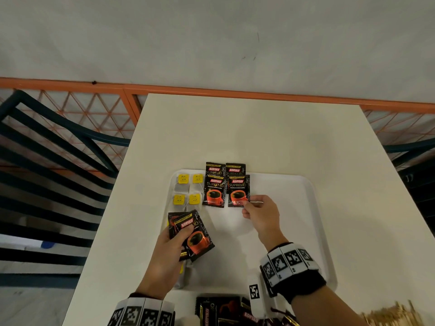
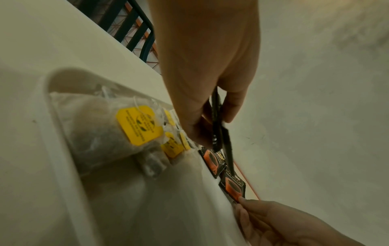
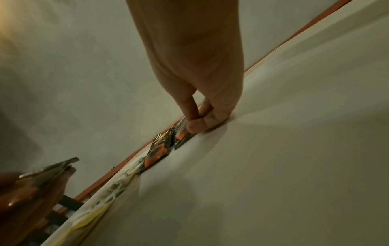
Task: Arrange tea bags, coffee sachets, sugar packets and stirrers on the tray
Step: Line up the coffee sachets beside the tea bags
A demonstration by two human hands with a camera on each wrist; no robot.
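A white tray lies on the table. Several tea bags with yellow tags sit along its left side. Black coffee sachets lie in two overlapping rows at the tray's far edge. My right hand pinches the near right corner of the rightmost sachet, which lies flat on the tray. My left hand grips a small stack of coffee sachets above the tray's left side. In the left wrist view the held sachets show edge-on above the tea bags.
More coffee sachets lie heaped on the white table in front of the tray, with a blurred bundle of pale stirrers at the near right. Dark chairs and an orange rail stand to the left and behind.
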